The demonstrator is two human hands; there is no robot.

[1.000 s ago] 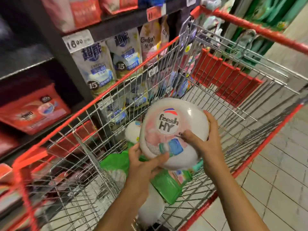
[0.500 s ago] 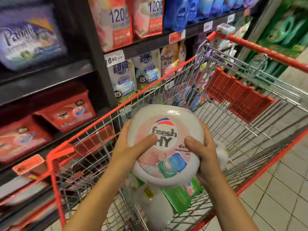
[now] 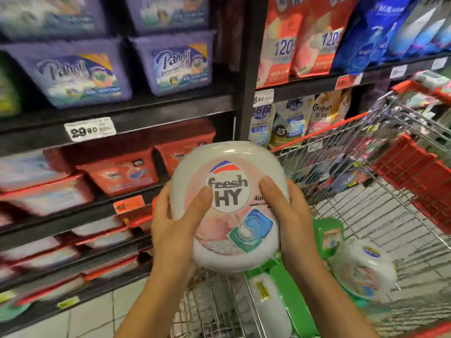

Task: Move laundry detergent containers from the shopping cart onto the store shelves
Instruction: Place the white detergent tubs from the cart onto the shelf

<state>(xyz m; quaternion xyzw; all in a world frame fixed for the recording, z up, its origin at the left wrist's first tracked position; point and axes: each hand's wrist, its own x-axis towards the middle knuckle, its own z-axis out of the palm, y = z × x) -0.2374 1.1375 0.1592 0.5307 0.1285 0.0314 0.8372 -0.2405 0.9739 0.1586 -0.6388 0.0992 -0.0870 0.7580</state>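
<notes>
A round white and pink "fresh HY" capsule tub (image 3: pixel 231 215) is held up in front of the shelves, above the cart's near left corner. My left hand (image 3: pixel 175 228) grips its left side, thumb across the lid. On the tub's right side my right hand (image 3: pixel 290 220) grips it the same way. Below, the red-rimmed wire shopping cart (image 3: pixel 366 167) holds another white capsule tub (image 3: pixel 361 272), a white bottle (image 3: pixel 266 303) and green packs (image 3: pixel 327 237).
Dark store shelves (image 3: pixel 146 111) fill the left and back: purple tubs (image 3: pixel 80 71) on an upper shelf, red boxes (image 3: pixel 119 172) below, flat white boxes (image 3: pixel 102 230) lower down. Red and blue refill pouches (image 3: pixel 305 40) hang at upper right. Pale tiled floor (image 3: pixel 97 311) lies beneath.
Both hands have lifted the tub up out of the cart and swung it left toward the shelves. The view has turned left and up, showing more shelving.
</notes>
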